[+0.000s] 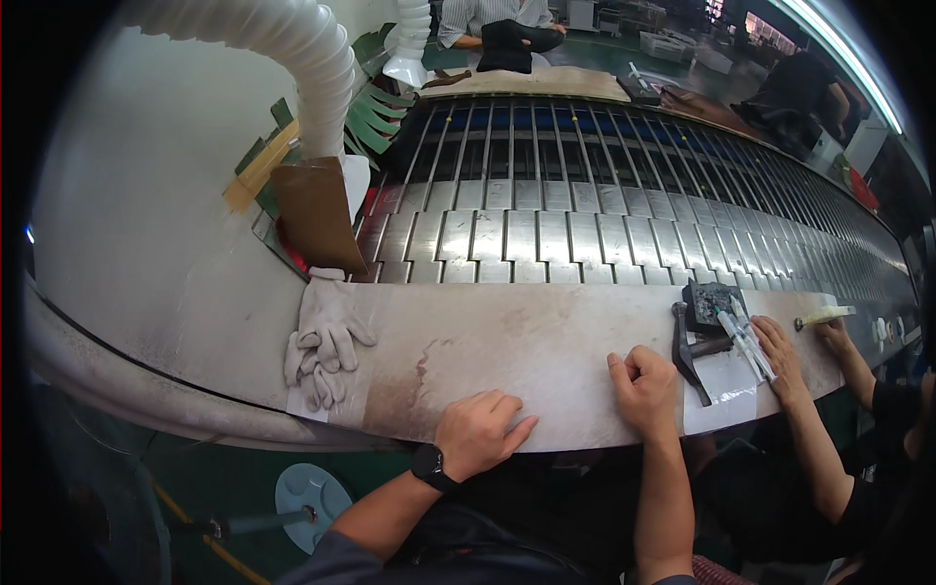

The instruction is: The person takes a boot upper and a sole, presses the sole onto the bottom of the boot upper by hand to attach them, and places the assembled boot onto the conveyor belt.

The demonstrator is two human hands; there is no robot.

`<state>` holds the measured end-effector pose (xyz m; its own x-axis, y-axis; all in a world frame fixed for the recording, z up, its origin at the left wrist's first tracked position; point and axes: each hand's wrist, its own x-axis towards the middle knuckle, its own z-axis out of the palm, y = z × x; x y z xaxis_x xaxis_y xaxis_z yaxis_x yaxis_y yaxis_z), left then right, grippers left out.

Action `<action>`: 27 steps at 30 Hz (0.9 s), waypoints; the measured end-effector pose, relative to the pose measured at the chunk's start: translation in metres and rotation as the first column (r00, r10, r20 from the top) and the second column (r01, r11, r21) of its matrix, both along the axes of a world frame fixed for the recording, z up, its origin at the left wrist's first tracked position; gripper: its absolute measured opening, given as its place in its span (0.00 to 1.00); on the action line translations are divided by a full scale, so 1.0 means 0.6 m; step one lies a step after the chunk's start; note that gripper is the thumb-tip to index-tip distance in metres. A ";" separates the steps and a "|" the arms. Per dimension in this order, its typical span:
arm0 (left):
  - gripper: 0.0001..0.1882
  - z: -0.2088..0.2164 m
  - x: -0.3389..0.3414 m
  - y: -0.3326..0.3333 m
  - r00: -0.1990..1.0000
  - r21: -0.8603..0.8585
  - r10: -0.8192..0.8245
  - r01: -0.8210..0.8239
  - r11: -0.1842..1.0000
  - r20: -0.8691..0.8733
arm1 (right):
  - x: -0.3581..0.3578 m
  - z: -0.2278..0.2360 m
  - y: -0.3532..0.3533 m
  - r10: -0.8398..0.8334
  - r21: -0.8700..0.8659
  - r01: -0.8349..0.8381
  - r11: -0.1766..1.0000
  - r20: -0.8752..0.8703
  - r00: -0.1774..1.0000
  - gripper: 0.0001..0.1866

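Observation:
My left hand [478,429], with a black watch [433,468] on the wrist, rests at the near edge of the pale worn board [507,331]. Its fingers curl in and the thumb sticks out; nothing shows in it. Farther right, my right hand [644,390] lies on the same board, loosely closed with the thumb on top and nothing visible inside. Just right of it is a dark hammer [686,353]. A pair of whitish gloves [329,336] lies on the board's left end, away from both hands.
Beyond the board runs a metal slat conveyor [526,234]. A co-worker's hand [776,356] touches several pens [747,341] beside a black block [712,300]; another hand [836,336] is near a cream-handled tool [825,316]. A white hose [317,68] hangs at left. Someone sits opposite.

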<state>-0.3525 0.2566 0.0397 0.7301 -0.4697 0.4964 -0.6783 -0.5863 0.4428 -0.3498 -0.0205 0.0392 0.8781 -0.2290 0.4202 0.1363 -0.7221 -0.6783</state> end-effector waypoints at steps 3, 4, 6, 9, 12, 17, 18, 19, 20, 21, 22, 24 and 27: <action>0.12 -0.005 0.000 0.000 1.000 -0.007 -0.007 0.007 1.000 -0.018 | -0.001 -0.002 -0.001 -0.007 0.000 0.007 1.000 0.002 1.000 0.23; 0.12 -0.005 0.000 0.000 1.000 -0.011 -0.001 0.000 1.000 -0.025 | 0.000 -0.004 -0.001 0.012 -0.012 -0.012 1.000 0.021 1.000 0.23; 0.12 -0.005 0.000 0.001 1.000 -0.009 -0.007 0.007 1.000 -0.029 | 0.002 -0.007 -0.001 0.014 -0.030 -0.013 0.999 0.042 0.999 0.22; 0.11 0.002 0.000 0.006 0.999 0.008 0.002 -0.002 1.000 -0.032 | 0.005 -0.008 0.005 0.037 -0.016 -0.036 0.999 0.045 0.998 0.22; 0.11 0.005 0.001 0.008 1.000 0.017 0.009 -0.009 1.000 -0.022 | 0.006 -0.008 0.004 0.027 -0.030 -0.026 0.999 0.027 0.999 0.21; 0.12 -0.003 0.003 0.009 0.997 0.049 0.015 -0.011 0.999 -0.073 | 0.007 -0.013 0.003 0.015 -0.033 -0.014 0.999 0.031 0.999 0.21; 0.12 -0.002 0.005 0.009 0.999 0.030 0.011 -0.009 1.000 -0.052 | 0.007 -0.013 0.003 0.018 -0.030 -0.018 0.999 0.025 1.000 0.21; 0.11 -0.002 0.006 0.008 1.000 0.009 0.005 -0.005 1.000 -0.029 | 0.006 -0.011 0.003 0.008 -0.035 -0.007 0.999 0.032 0.999 0.21; 0.11 -0.002 0.006 0.008 1.000 0.004 -0.006 0.007 1.000 -0.022 | 0.005 -0.009 0.004 0.013 -0.026 -0.012 1.000 0.023 1.000 0.21; 0.11 -0.002 0.004 0.009 1.000 0.009 -0.001 0.001 1.000 -0.030 | 0.004 -0.006 0.005 0.016 -0.017 -0.016 1.000 0.014 1.000 0.21; 0.11 -0.003 0.003 0.010 0.999 0.015 0.005 -0.004 1.000 -0.040 | 0.003 -0.005 0.007 0.004 -0.023 -0.003 1.000 0.021 1.000 0.21; 0.11 -0.002 0.002 0.012 0.999 0.017 0.003 -0.002 1.000 -0.043 | 0.003 -0.004 0.011 0.029 -0.011 -0.028 1.000 0.027 0.999 0.21; 0.11 -0.004 0.002 0.014 0.999 0.021 0.008 -0.007 1.000 -0.049 | 0.005 -0.008 0.011 0.024 -0.020 -0.023 1.000 0.021 0.999 0.21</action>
